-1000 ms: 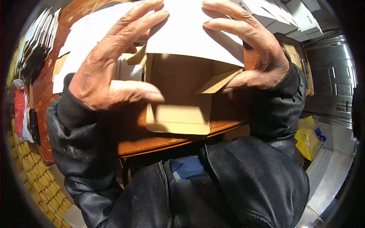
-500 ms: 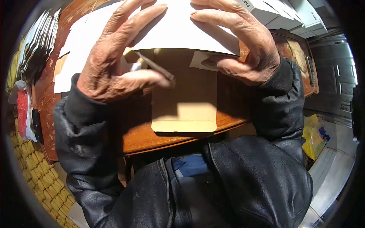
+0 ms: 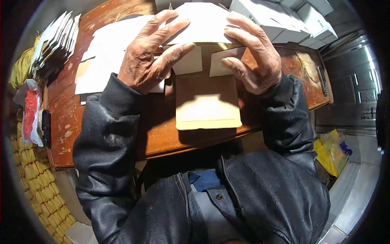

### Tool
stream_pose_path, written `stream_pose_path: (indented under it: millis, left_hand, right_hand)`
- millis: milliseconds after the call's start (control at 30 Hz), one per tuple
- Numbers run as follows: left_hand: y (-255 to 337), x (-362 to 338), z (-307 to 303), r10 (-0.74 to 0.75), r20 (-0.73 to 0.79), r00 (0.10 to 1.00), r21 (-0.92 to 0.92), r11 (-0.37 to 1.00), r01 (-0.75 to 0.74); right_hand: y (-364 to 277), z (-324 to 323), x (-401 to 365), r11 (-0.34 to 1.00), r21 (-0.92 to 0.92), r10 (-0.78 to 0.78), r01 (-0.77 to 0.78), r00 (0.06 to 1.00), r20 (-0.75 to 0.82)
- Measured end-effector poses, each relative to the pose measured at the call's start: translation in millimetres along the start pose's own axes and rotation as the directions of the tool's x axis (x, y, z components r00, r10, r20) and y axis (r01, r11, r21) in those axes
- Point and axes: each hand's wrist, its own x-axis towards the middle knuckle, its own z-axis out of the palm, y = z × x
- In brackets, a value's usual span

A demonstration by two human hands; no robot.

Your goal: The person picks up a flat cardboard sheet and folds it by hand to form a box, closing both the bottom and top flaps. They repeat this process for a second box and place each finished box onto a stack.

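A cardboard box, white outside and brown inside, lies on the table with its open end toward me. Its long brown flap stretches to the table's front edge. Two small side flaps, a left one and a right one, show at the opening. My left hand holds the box at its left, fingers on the white top and thumb over the left flap. On the other side my right hand grips it, fingers on the top and thumb beside the right flap. Part of each box side is hidden by my hands.
White flat cardboard sheets lie at the left of the wooden table. A stack of folded cards stands beyond them. Several white boxes fill the back right. A dark slim object lies at the right edge.
Both thumbs have moved off the inside of the opening. The left side flap, tilted and blurred before, now shows flat near the right one. The view has shifted slightly.
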Motion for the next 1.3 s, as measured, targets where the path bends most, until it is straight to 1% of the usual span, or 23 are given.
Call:
stream_pose_path:
  millis: [67,200,233,333,400,467,500,533,600,633,667,733,767,800,833,867,933,967,1067,1100,1200,1233,1300]
  left_hand:
    - [-1,1,1,-0.024,-0.023,0.999,-0.004,1.0,0.024]
    - [-12,5,2,-0.045,-0.019,0.999,-0.016,0.999,0.045]
    - [-9,8,3,-0.06,-0.059,0.996,-0.059,0.997,0.057]
    - [-12,15,2,-0.117,-0.098,0.988,-0.194,0.976,0.097]
    - [-11,17,1,-0.155,-0.106,0.982,-0.239,0.963,0.126]
    - [-10,18,1,-0.229,-0.099,0.968,-0.273,0.942,0.195]
    - [-13,19,2,-0.178,-0.125,0.976,-0.246,0.959,0.143]
    - [-15,19,2,-0.201,-0.124,0.972,-0.251,0.954,0.166]
    - [-18,18,4,-0.251,-0.109,0.962,-0.262,0.941,0.216]
    - [-19,18,4,-0.25,-0.108,0.962,-0.257,0.942,0.216]
    - [-18,18,4,-0.27,-0.101,0.957,-0.265,0.935,0.236]
    - [-16,18,4,-0.307,-0.087,0.948,-0.278,0.921,0.272]
    - [-15,19,4,-0.33,-0.069,0.941,-0.275,0.913,0.3]
    - [-16,19,5,-0.321,-0.07,0.944,-0.295,0.911,0.288]
    - [-17,19,7,-0.313,-0.073,0.947,-0.314,0.909,0.276]
    - [-18,18,7,-0.305,-0.078,0.949,-0.335,0.905,0.264]
    - [-14,21,3,-0.243,-0.071,0.967,-0.264,0.94,0.217]
    - [-12,22,3,-0.222,-0.068,0.973,-0.252,0.947,0.198]
    - [-18,20,3,-0.171,-0.033,0.985,-0.2,0.966,0.161]
    - [-20,20,3,-0.156,-0.018,0.988,-0.181,0.972,0.15]
    - [-15,19,3,-0.2,0.009,0.98,-0.273,0.942,0.194]
    - [-17,18,5,-0.198,0.013,0.98,-0.29,0.937,0.194]
    - [-17,19,4,-0.184,0.012,0.983,-0.238,0.954,0.181]
  right_hand:
    - [-4,-6,-2,1.0,0.008,-0.001,0.001,1.0,-0.019]
    - [-13,-13,-3,0.983,0.173,0.049,-0.053,0.998,0.028]
    - [-13,-15,-2,0.971,0.226,0.076,-0.082,0.997,0.034]
    - [-11,-32,2,0.97,0.218,0.088,-0.11,0.99,0.108]
    - [-12,-41,-1,0.983,0.161,0.066,-0.088,0.989,0.134]
    - [-12,-55,-9,0.961,0.238,0.096,-0.144,0.975,0.201]
    - [-15,-59,-12,0.953,0.262,0.092,-0.149,0.972,0.217]
    - [-16,-62,-13,0.952,0.274,0.062,-0.133,0.965,0.254]
    - [-31,-55,-13,0.958,0.251,0.076,-0.137,0.969,0.237]
    - [-36,-49,-14,0.963,0.242,0.068,-0.12,0.975,0.212]
    - [-40,-48,-10,0.973,0.196,0.089,-0.125,0.978,0.187]
    - [-40,-29,-11,0.978,0.175,0.116,-0.115,0.993,0.005]
    - [-36,-26,-10,0.987,0.138,0.087,-0.082,0.996,-0.024]
    - [-33,-23,-8,0.994,0.101,0.053,-0.047,0.997,-0.052]
    - [-36,-22,-4,0.977,0.187,0.116,-0.104,0.992,-0.056]
    - [-36,-21,1,0.989,0.138,0.06,-0.049,0.995,-0.078]
    - [-36,-22,10,0.998,0.033,-0.053,0.057,0.992,-0.11]
    - [-40,-26,18,1.0,-0.015,-0.021,0.02,0.995,-0.098]
    - [-17,-11,25,0.971,-0.195,-0.174,0.14,0.97,-0.172]
    - [-15,-10,25,0.976,-0.191,-0.133,0.102,0.979,-0.157]
    - [-4,-3,24,0.98,-0.182,-0.111,0.08,0.98,-0.163]
    - [-4,-4,24,0.975,-0.21,-0.1,0.069,0.985,-0.14]
    - [-3,-1,22,0.984,-0.179,-0.055,0.027,0.987,-0.152]
